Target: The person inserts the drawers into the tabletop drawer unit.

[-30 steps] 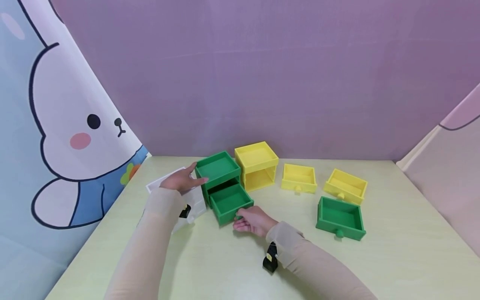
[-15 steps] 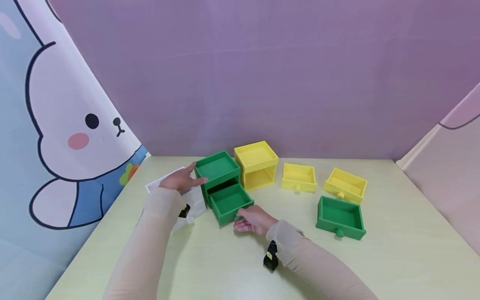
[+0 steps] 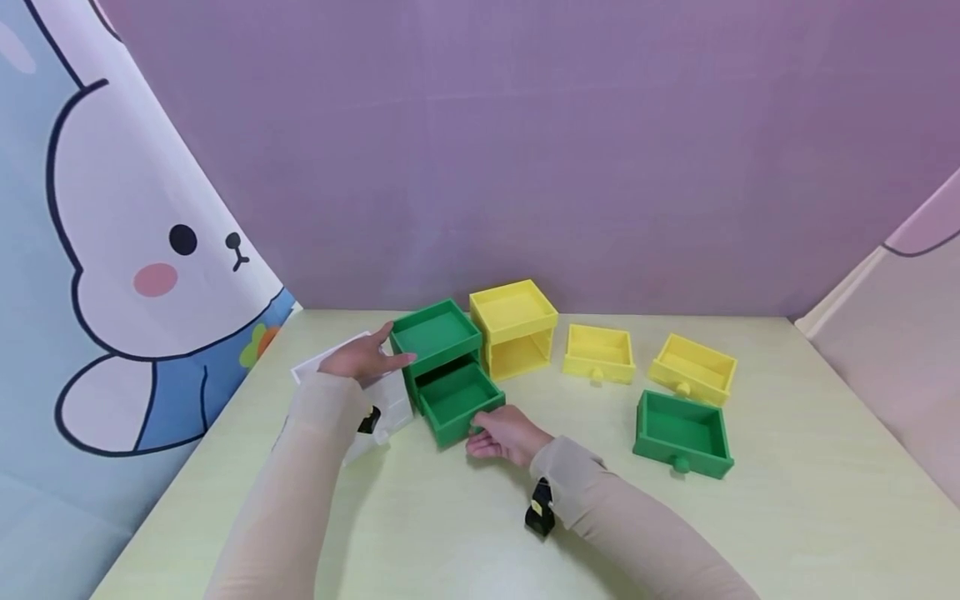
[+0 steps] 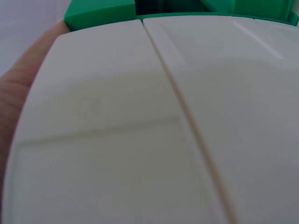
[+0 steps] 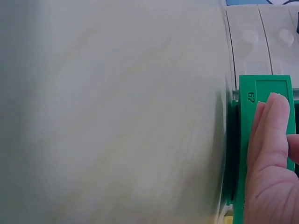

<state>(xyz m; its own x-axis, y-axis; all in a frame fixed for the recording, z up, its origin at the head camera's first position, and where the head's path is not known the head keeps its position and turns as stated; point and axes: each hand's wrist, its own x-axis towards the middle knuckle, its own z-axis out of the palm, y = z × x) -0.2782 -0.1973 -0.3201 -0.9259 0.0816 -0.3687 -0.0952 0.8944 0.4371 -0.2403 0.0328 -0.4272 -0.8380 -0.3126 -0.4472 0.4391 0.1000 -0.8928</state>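
Note:
A green toy cabinet [image 3: 437, 333] stands left of centre on the table, an open slot showing in its front. My left hand [image 3: 363, 358] holds it from the left, thumb across the front upper edge and the other fingers along its side and back. A green drawer [image 3: 457, 402] sits partway in the lower part of the cabinet, its front sticking out. My right hand [image 3: 507, 435] pinches this drawer's knob between thumb and curled fingers. In the right wrist view the drawer front [image 5: 265, 86] bears the digits 62.
A white drawer cabinet [image 3: 390, 404] lies beneath my left wrist, against the green one. The yellow cabinet [image 3: 514, 310], without drawers, stands close to the right. Farther right lie two yellow drawers [image 3: 598, 365] and another green drawer [image 3: 682, 427]. A purple backdrop rises behind the table.
The green drawer has slid slightly deeper into the cabinet, with my right hand moving along with it. My left hand stays in place on the cabinet.

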